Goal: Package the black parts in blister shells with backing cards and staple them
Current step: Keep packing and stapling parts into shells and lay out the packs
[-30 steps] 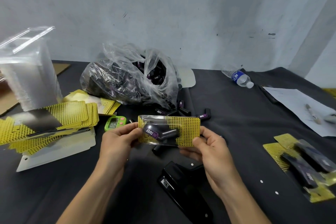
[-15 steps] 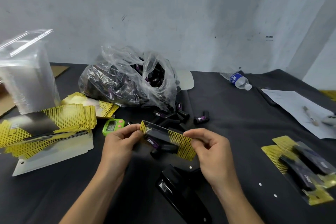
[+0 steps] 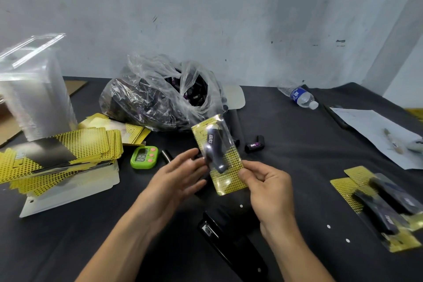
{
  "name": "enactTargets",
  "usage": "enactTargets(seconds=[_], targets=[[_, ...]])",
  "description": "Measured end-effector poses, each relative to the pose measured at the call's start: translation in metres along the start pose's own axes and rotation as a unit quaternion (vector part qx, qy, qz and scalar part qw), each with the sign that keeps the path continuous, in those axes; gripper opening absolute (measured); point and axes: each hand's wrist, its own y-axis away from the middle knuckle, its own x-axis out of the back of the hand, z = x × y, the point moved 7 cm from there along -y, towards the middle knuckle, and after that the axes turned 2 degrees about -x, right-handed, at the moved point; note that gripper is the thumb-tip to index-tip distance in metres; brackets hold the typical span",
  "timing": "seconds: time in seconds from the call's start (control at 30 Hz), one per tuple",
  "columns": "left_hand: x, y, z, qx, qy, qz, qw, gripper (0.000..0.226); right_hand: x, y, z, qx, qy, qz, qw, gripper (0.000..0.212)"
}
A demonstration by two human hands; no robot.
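Pack (image 3: 217,153): a clear blister shell over a yellow dotted card, with one black part inside that carries a purple band and white lettering. It is held in the air over the middle of the table, nearly upright, its top leaning a little left.
Right hand (image 3: 267,188): thumb and fingers pinch the pack's near right corner.
Left hand (image 3: 176,176): open, with fingers straight and spread and their tips at the pack's left edge. I can't tell whether they touch it.
Stapler (image 3: 229,242): black, lying on the dark cloth nearer than the hands.
Bag (image 3: 158,101): clear plastic, full of black parts, just beyond the pack.
Cards (image 3: 64,149): a fanned yellow stack at the left.
Shells (image 3: 32,94): a tall clear stack behind the cards.
Timer (image 3: 144,157): green, between the cards and the left hand.
Finished packs (image 3: 384,206): lying overlapped at the near right.
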Motion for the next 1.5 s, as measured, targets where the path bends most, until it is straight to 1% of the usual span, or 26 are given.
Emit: enactTargets(seconds=[0.07,0.13,0.2,0.27,0.33,0.37,0.43,0.47,0.53,0.6,0.7,0.8,0.97,1.03,1.07,1.1,1.13,1.17,1.2,1.23,1.27,1.3,1.37,1.4,1.43,1.5], targets=[[-0.01,0.0,-0.004,-0.004,-0.043,-0.024,0.999,0.042,-0.007,0.001,0.003,-0.02,-0.001,-0.037,0.999,0.028],[-0.012,0.0,-0.005,-0.004,-0.036,-0.008,0.999,0.031,-0.011,0.003,0.005,-0.018,0.051,-0.068,0.996,0.02],[-0.01,0.0,-0.003,0.001,-0.019,0.005,1.0,0.036,-0.013,0.005,0.006,-0.02,0.101,-0.093,0.99,0.012],[-0.006,0.001,0.0,0.003,0.0,0.027,1.0,0.039,-0.017,0.007,0.007,-0.03,0.121,-0.127,0.984,0.004],[-0.004,0.001,0.0,0.008,0.023,0.05,0.998,0.032,-0.022,0.01,0.008,-0.034,0.14,-0.154,0.978,0.011],[-0.003,0.001,-0.001,0.013,0.031,0.061,0.998,0.025,-0.024,0.012,0.008,-0.045,0.129,-0.167,0.976,0.012],[-0.002,0.001,0.0,0.018,0.044,0.076,0.996,0.016,-0.028,0.015,0.01,-0.09,0.053,-0.198,0.975,0.013],[-0.002,0.001,0.001,0.019,0.045,0.078,0.996,0.017,-0.029,0.017,0.012,-0.113,0.018,-0.21,0.971,0.02],[-0.003,0.0,0.002,0.018,0.042,0.071,0.996,0.019,-0.03,0.017,0.014,-0.137,-0.008,-0.225,0.965,0.032],[-0.004,0.0,0.003,0.012,0.027,0.061,0.998,0.02,-0.03,0.017,0.015,-0.147,-0.009,-0.227,0.963,0.036],[-0.004,-0.001,0.003,0.002,-0.005,0.063,0.998,0.023,-0.03,0.017,0.017,-0.15,-0.014,-0.213,0.965,0.032],[-0.007,-0.002,0.002,-0.001,-0.028,0.051,0.998,0.024,-0.029,0.016,0.017,-0.129,0.002,-0.197,0.972,0.028],[-0.006,0.0,0.001,-0.014,-0.061,0.048,0.997,0.021,-0.032,0.019,0.007,-0.076,0.078,-0.192,0.975,0.028],[0.001,-0.001,0.005,-0.023,-0.053,0.078,0.995,0.02,-0.019,0.015,-0.004,-0.039,0.126,-0.132,0.983,0.02],[0.006,-0.002,0.008,-0.026,-0.051,0.099,0.993,0.02,-0.007,0.012,-0.014,-0.001,0.182,-0.099,0.978,0.01],[0.011,-0.003,0.012,-0.028,-0.05,0.117,0.991,0.019,0.002,0.011,-0.024,0.021,0.242,-0.097,0.965,0.007],[0.015,-0.004,0.015,-0.03,-0.043,0.132,0.99,0.019,0.005,0.012,-0.029,0.02,0.292,-0.139,0.946,0.02],[0.019,-0.005,0.018,-0.034,-0.035,0.143,0.989,0.019,0.004,0.018,-0.031,-0.005,0.329,-0.215,0.92,0.031],[0.021,-0.005,0.022,-0.039,-0.029,0.149,0.988,0.02,0.0,0.03,-0.03,-0.04,0.362,-0.291,0.885,0.038],[0.022,-0.004,0.024,-0.042,-0.026,0.152,0.987,0.021,-0.003,0.041,-0.029,-0.07,0.394,-0.348,0.848,0.041],[0.023,-0.003,0.026,-0.045,-0.025,0.154,0.987,0.021,-0.006,0.051,-0.029,-0.086,0.421,-0.38,0.819,0.042],[0.024,-0.002,0.028,-0.05,-0.028,0.153,0.987,0.021,-0.009,0.059,-0.029,-0.095,0.442,-0.393,0.8,0.047],[0.025,0.0,0.03,-0.064,-0.036,0.146,0.987,0.022,-0.012,0.066,-0.024,-0.1,0.483,-0.392,0.776,0.078],[0.025,0.0,0.031,-0.07,-0.037,0.144,0.986,0.022,-0.013,0.067,-0.022,-0.104,0.505,-0.385,0.766,0.088],[0.026,0.001,0.032,-0.075,-0.039,0.143,0.986,0.023,-0.015,0.069,-0.022,-0.103,0.515,-0.382,0.76,0.084],[0.028,0.0,0.033,-0.086,-0.042,0.144,0.985,0.023,-0.018,0.069,-0.021,-0.091,0.509,-0.377,0.768,0.05]])
